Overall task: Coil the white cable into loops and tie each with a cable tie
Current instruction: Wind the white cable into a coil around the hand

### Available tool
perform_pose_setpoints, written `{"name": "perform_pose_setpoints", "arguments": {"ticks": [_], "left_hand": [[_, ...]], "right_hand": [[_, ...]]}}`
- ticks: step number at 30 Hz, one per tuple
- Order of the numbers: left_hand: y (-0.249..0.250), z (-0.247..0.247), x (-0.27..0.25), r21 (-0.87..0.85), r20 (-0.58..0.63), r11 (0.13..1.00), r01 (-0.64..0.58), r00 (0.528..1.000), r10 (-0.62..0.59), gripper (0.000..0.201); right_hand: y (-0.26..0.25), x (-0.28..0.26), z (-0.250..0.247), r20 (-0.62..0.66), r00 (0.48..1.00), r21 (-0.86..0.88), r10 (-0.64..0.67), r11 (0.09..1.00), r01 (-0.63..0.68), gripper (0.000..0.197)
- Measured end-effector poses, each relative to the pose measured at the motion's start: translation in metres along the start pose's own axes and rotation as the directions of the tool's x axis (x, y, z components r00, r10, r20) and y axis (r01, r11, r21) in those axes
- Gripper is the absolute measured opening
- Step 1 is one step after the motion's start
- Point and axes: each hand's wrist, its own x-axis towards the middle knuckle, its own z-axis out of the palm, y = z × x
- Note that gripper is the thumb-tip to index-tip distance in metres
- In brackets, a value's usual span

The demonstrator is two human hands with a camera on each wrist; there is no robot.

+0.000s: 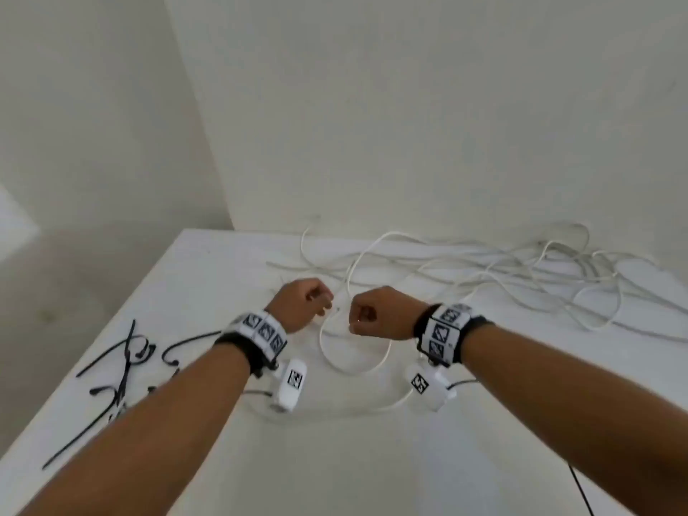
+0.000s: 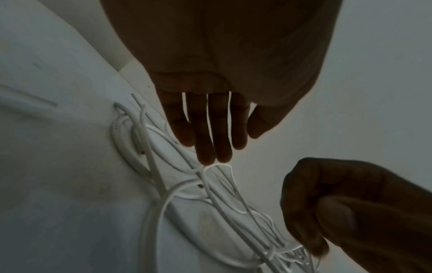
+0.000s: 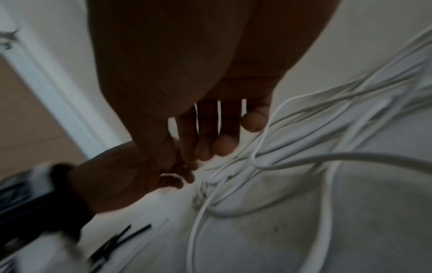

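Note:
The white cable lies in a loose tangle [image 1: 521, 277] across the back right of the white table [image 1: 335, 459]. One small loop [image 1: 353, 369] of it hangs down between my two hands at the table's middle. My left hand [image 1: 324, 306] has its fingers curled, with the fingertips [image 2: 210, 158] on the top bend of the cable [image 2: 217, 166]. My right hand [image 1: 358, 319] is closed in a fist [image 2: 327, 203] around a strand, thumb against forefinger [image 3: 184, 158]. The hands sit close together, almost touching. Black cable ties [image 1: 123, 366] lie to the left of my left forearm.
The wall rises right behind the cable tangle. The table's left edge [image 1: 93, 366] drops off just beyond the black ties [image 3: 117, 240]. A thin black cord [image 1: 580, 493] hangs at the lower right under my right forearm.

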Motion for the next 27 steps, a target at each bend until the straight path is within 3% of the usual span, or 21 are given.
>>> {"name": "perform_pose_setpoints", "arguments": {"ticks": [4,11,19,24,27], "left_hand": [[-0.013,0.005,0.009,0.083,0.124,0.996,0.038,0.991,-0.048,0.009],[-0.026,0.013,-0.023,0.097,-0.017,0.995,0.015,1.0,-0.014,0.017],[-0.029,0.031,-0.088,0.089,0.097,0.996,0.015,0.995,-0.024,0.018],[-0.017,0.034,-0.113,0.028,0.188,0.999,0.042,0.981,-0.047,0.053],[-0.004,0.035,-0.126,-0.026,0.14,0.999,0.021,0.99,-0.018,0.062]], "right_hand": [[-0.02,0.01,0.028,0.247,0.969,-0.147,-0.002,0.988,0.039,0.023],[-0.03,-0.02,0.08,0.309,0.949,-0.182,-0.057,0.976,0.118,0.032],[-0.039,-0.063,0.101,0.171,0.983,-0.294,-0.068,0.949,0.117,0.011],[-0.038,-0.084,0.07,-0.088,0.983,-0.226,-0.163,0.964,0.14,0.01],[-0.032,-0.096,0.048,-0.208,0.968,-0.196,-0.139,0.976,0.098,0.009]]}}
